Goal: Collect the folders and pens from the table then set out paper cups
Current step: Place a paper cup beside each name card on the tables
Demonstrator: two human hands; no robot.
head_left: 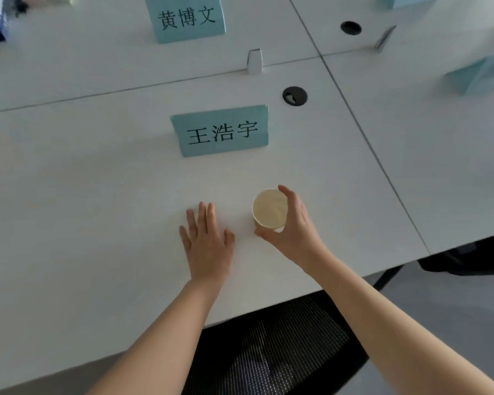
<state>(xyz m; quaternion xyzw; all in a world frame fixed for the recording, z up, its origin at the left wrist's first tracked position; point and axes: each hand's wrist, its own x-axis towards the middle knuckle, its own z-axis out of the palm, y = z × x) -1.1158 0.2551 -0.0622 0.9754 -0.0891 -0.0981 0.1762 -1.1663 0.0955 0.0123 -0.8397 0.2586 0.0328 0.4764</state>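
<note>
Head view, right hand (293, 223) gripping upright paper cup (269, 208)

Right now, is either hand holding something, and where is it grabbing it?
The right hand grips the round beige paper cup around its rim. The left hand holds nothing.

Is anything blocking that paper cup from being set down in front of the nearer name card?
Nothing visible. The right hand grips the paper cup over bare table; the left hand lies flat beside it, not touching it.
</note>
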